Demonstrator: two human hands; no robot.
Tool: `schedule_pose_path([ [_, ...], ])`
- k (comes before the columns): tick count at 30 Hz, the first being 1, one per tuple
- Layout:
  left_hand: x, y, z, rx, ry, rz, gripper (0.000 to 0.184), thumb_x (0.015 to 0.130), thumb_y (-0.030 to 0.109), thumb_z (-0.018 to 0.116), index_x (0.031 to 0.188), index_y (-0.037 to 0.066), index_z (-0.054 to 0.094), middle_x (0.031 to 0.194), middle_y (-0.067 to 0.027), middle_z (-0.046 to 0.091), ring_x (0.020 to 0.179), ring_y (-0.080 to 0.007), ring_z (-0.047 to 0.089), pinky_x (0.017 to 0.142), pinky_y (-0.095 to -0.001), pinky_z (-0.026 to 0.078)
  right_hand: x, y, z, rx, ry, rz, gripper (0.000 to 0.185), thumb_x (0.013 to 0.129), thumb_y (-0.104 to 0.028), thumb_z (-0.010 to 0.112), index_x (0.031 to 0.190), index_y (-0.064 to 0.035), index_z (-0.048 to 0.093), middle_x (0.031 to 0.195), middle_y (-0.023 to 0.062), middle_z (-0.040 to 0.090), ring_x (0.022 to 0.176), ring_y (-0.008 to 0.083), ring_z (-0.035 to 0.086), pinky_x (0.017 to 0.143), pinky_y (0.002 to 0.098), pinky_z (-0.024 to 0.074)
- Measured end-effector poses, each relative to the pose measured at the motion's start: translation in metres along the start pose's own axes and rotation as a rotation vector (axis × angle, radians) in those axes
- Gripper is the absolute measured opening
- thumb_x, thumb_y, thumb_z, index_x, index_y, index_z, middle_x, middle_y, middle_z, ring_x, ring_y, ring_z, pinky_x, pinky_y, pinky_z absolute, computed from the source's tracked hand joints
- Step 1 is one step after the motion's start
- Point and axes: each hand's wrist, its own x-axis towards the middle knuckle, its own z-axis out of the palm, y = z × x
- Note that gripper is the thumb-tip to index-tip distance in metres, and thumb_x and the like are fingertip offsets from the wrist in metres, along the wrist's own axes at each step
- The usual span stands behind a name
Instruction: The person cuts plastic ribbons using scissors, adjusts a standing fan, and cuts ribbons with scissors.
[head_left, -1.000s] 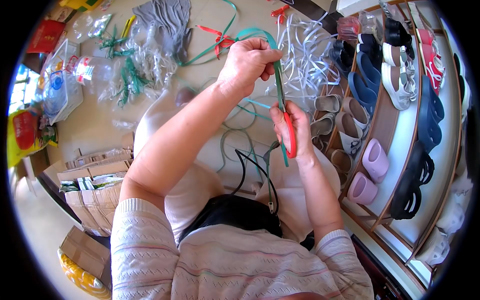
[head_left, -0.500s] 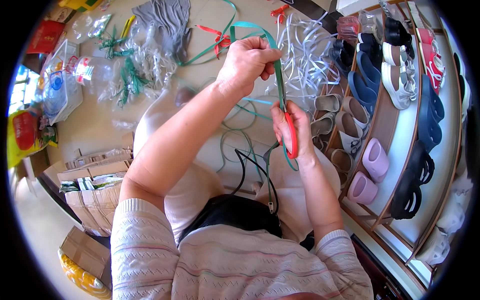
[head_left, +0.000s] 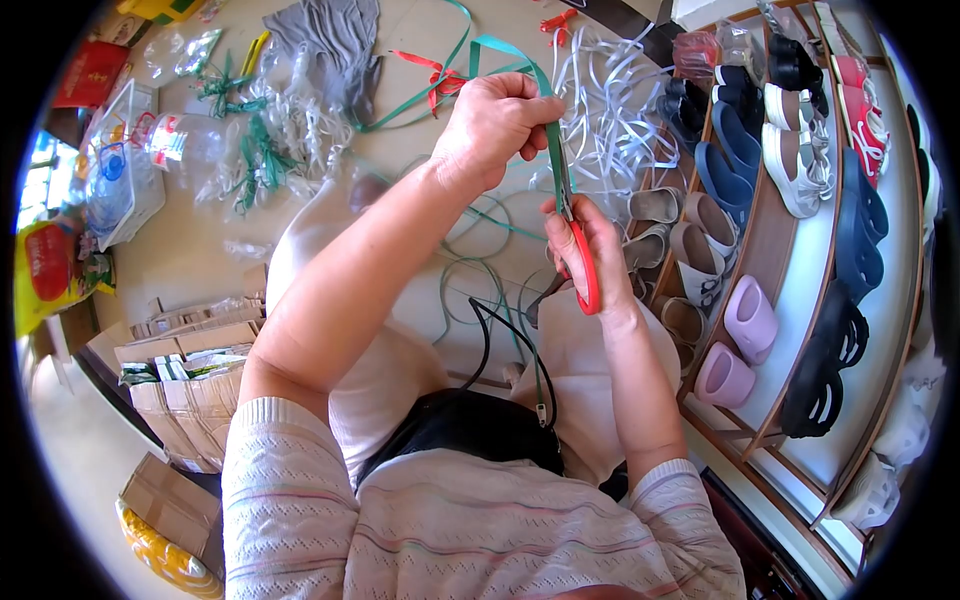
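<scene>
My left hand [head_left: 497,125] pinches a green strap [head_left: 555,145], which loops over behind the fingers and hangs down toward the scissors. In my right hand [head_left: 590,240] are red-handled scissors [head_left: 583,262], their blades pointing up along the strap. How far the blades are apart is too small to tell. More green strap [head_left: 455,285] lies in loose coils on the floor below my hands. Beyond my left hand sits a knotted red strap [head_left: 438,80]. A heap of white straps [head_left: 610,115] lies to the right of my hands.
At the right stands a shoe rack [head_left: 765,240] full of shoes and slippers. A grey cloth [head_left: 330,45], a plastic bottle [head_left: 185,140] and a white basket [head_left: 145,190] are at the upper left. Cardboard boxes [head_left: 190,400] stand at the lower left. A black cord [head_left: 487,345] lies by my lap.
My right hand and the scissors have shifted slightly to the right and turned a little. The green end beside the scissor handles no longer shows there. My left hand has hardly moved.
</scene>
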Motion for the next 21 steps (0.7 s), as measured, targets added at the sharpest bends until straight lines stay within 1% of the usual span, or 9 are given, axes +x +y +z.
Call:
schedule_pose_path([
  [4, 0.0, -0.001, 0.0, -0.007, -0.014, 0.007, 0.018, 0.077, 0.013, 0.067, 0.07, 0.006, 0.052, 0.058, 0.0002, 0.051, 0.045, -0.0073, 0.048, 0.041, -0.021, 0.037, 0.0, -0.001, 0.001, -0.025, 0.005, -0.022, 0.024, 0.085, -0.025, 0.063, 0.09, -0.0036, 0.054, 0.07, -0.0051, 0.047, 0.062, 0.0043, 0.041, 0.057, 0.0179, 0.0351],
  [7, 0.0, -0.001, -0.001, -0.014, -0.009, 0.004, 0.018, 0.077, 0.012, 0.067, 0.071, 0.006, 0.052, 0.058, 0.0002, 0.051, 0.045, -0.0076, 0.048, 0.041, -0.0212, 0.037, -0.001, 0.001, 0.001, -0.102, 0.037, 0.01, 0.024, 0.084, -0.025, 0.064, 0.086, -0.0033, 0.055, 0.065, -0.0056, 0.045, 0.06, 0.0043, 0.039, 0.055, 0.0184, 0.0343],
  [10, 0.001, -0.002, -0.002, -0.023, -0.008, 0.0, 0.018, 0.077, 0.012, 0.067, 0.071, 0.006, 0.052, 0.058, 0.0001, 0.051, 0.046, -0.0079, 0.049, 0.041, -0.0213, 0.037, -0.003, 0.007, 0.005, -0.057, 0.07, 0.017, 0.024, 0.084, -0.025, 0.064, 0.082, -0.003, 0.055, 0.061, -0.0059, 0.043, 0.057, 0.0043, 0.037, 0.052, 0.0189, 0.0327],
  [13, 0.002, 0.001, -0.005, -0.03, 0.002, -0.017, 0.017, 0.078, 0.012, 0.067, 0.071, 0.006, 0.052, 0.058, 0.0, 0.051, 0.046, -0.0083, 0.049, 0.041, -0.0214, 0.037, -0.004, 0.008, 0.007, -0.077, 0.087, -0.022, 0.024, 0.084, -0.025, 0.065, 0.081, -0.0032, 0.055, 0.06, -0.0059, 0.042, 0.056, 0.004, 0.036, 0.051, 0.0189, 0.0313],
  [17, 0.006, 0.006, -0.008, 0.001, 0.072, 0.024, 0.016, 0.077, 0.012, 0.067, 0.072, 0.005, 0.054, 0.058, -0.0001, 0.051, 0.046, -0.0085, 0.049, 0.041, -0.0215, 0.037, -0.002, 0.009, 0.006, -0.105, 0.05, -0.007, 0.024, 0.084, -0.025, 0.064, 0.083, -0.0031, 0.055, 0.061, -0.0059, 0.043, 0.057, 0.0037, 0.036, 0.051, 0.0188, 0.0309],
  [19, 0.002, 0.0, -0.003, 0.002, 0.017, 0.014, 0.016, 0.077, 0.012, 0.067, 0.071, 0.006, 0.054, 0.058, -0.0002, 0.051, 0.046, -0.0084, 0.049, 0.042, -0.0214, 0.037, -0.001, 0.005, 0.004, -0.08, 0.032, 0.034, 0.024, 0.084, -0.025, 0.063, 0.085, -0.0031, 0.055, 0.061, -0.0061, 0.043, 0.056, 0.0036, 0.036, 0.051, 0.0187, 0.031],
  [21, 0.0, -0.003, 0.001, -0.005, -0.024, 0.004, 0.016, 0.077, 0.011, 0.067, 0.071, 0.006, 0.054, 0.059, -0.0001, 0.052, 0.047, -0.0081, 0.05, 0.042, -0.0213, 0.037, 0.001, 0.006, 0.003, -0.082, 0.044, -0.007, 0.024, 0.085, -0.025, 0.063, 0.086, -0.003, 0.054, 0.061, -0.0061, 0.043, 0.056, 0.0034, 0.036, 0.05, 0.0186, 0.0307],
])
